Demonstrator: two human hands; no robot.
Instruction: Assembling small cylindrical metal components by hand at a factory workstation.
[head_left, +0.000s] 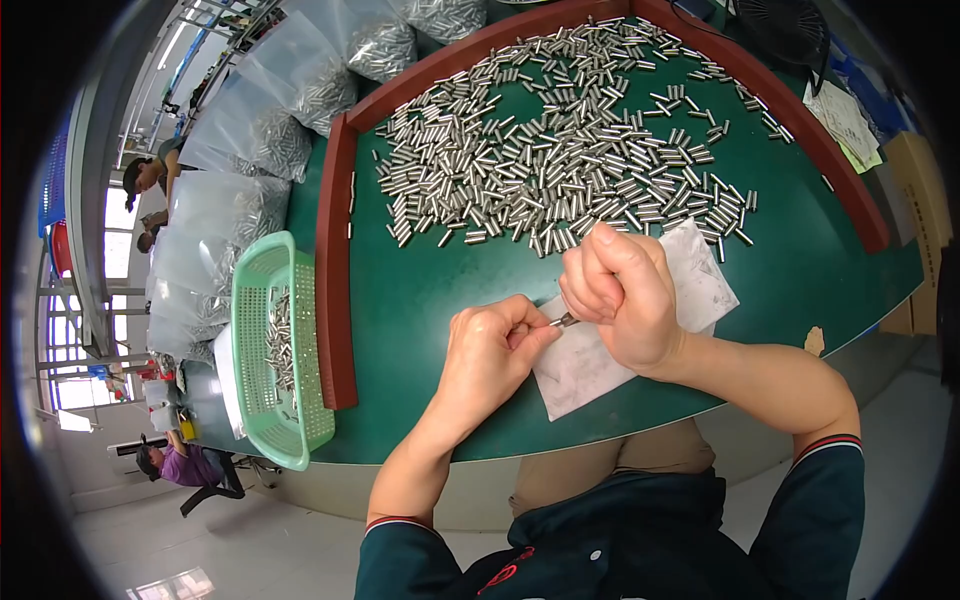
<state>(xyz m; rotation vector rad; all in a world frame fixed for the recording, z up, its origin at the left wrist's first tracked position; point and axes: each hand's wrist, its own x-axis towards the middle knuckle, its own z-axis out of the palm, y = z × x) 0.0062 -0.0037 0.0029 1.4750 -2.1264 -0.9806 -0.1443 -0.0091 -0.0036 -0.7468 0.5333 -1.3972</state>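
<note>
A small shiny metal pin shows between my two hands, above a smudged white sheet on the green table. The thumb and forefinger of my left hand pinch its left end. My right hand is curled into a fist close against the pin's other end, thumb on top; what lies inside the fist is hidden. Beyond both hands spreads a large heap of short silvery metal pins, lying loose in all directions.
Dark red wooden rails border the table's left, back and right. A green plastic basket holding more pins stands outside the left rail. Clear bags of metal parts line the far left. Papers and a cardboard box are at right.
</note>
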